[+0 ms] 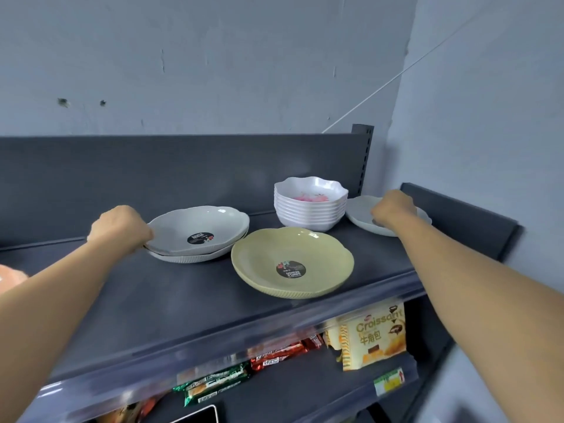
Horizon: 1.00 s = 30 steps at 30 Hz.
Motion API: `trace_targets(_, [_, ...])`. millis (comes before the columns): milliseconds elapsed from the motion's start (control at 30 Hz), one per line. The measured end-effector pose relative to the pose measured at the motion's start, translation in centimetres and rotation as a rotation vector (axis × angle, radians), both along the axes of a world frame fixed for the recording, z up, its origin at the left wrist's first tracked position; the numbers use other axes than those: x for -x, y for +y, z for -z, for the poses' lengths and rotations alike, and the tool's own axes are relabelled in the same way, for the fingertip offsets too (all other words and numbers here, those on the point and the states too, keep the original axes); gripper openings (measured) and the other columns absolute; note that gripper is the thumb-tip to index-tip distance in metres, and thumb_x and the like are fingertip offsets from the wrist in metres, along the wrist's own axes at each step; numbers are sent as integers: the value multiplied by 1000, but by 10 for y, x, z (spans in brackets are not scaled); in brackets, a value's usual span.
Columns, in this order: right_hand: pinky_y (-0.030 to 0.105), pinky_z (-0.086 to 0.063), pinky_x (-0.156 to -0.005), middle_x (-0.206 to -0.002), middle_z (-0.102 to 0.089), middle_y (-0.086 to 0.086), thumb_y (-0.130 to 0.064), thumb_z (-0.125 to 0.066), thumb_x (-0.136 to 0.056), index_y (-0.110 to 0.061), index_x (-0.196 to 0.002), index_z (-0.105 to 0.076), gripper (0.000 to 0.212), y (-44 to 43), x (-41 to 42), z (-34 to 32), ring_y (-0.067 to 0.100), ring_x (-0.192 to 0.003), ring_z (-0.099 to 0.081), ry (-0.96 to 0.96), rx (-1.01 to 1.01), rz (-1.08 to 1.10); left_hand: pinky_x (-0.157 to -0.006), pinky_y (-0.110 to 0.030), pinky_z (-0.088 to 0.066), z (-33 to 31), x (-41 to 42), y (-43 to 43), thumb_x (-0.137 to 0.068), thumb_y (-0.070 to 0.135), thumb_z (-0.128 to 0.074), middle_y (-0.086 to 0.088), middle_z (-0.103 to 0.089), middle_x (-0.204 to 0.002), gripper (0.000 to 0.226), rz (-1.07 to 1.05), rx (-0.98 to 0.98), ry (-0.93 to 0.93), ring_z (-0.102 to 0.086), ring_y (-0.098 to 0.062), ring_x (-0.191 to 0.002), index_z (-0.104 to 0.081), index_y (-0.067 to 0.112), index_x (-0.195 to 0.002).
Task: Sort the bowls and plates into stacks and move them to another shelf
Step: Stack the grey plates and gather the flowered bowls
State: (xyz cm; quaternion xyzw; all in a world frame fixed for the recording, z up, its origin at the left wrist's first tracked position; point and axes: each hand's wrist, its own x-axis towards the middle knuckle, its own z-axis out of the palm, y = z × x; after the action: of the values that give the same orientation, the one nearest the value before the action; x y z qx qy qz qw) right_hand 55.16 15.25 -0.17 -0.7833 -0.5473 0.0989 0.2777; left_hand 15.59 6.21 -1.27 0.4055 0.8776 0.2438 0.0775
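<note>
— Both forearms stretch over the shelf [152, 294]; what are the hands doing?
— The person's left hand [120, 227] clasps the left rim of the two stacked grey plates [198, 230]. The right hand [393, 209] grips the white plate [357, 213], far right, just beside the stacked bowls [309, 206].
— Which step, then?
— Gathering plates, probably. The yellow plate [290, 264] lies alone, near and central. Next, the white plate likely needs lifting clear of the bowls and setting squarely on a plate stack.
</note>
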Motion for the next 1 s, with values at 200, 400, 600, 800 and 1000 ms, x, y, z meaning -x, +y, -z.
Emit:
trace_targets(200, [36, -47, -84, -127, -57, 19, -5, -48, -91, 0, -131, -48, 40, 6, -3, 10, 35, -113, -57, 20, 23, 0, -65, -33, -41, -20, -58, 9, -84, 11, -60, -13, -57, -75, 16, 217, -124, 203, -55, -35, -79, -55, 0, -74])
trace_targets(400, [32, -44, -75, -124, -59, 17, -8, -52, -90, 0, -126, -52, 36, 4, -16, 10, 33, -110, -59, 70, -8, 39, -62, -29, -43, -40, -165, 18, -85, 20, -63, -6, -65, -90, 16, 797, -254, 70, -59, -25, -81, -66, 6, -93])
trace_targets(600, [34, -47, -81, -124, -60, 17, -5, -55, -89, 0, -122, -56, 33, 0, -55, 14, 35, -113, -58, 153, -54, 196, -57, -19, -39, -37, -237, 40, -87, 15, -63, -4, -63, -85, 15, 1019, -233, -12, -52, -19, -77, -67, 3, -94])
trace_targets(800, [40, -58, -80, -119, -61, 19, -2, -54, -88, 1, -122, -56, 35, 6, -70, 25, 36, -100, -65, 347, -1, 240, -77, -32, -49, -27, -268, 56, -84, 17, -65, 0, -61, -84, 7, 1081, -195, 25, -57, -20, -82, -65, 11, -89])
trace_targets(1000, [39, -54, -49, -119, -59, 24, 9, -50, -91, 6, -120, -56, 30, 16, -76, 26, 44, -94, -66, 579, 11, 276, -75, -27, -46, -23, -276, 57, -88, 19, -61, -4, -63, -101, 22, 1110, -161, 178, -58, -22, -88, -63, 10, -108])
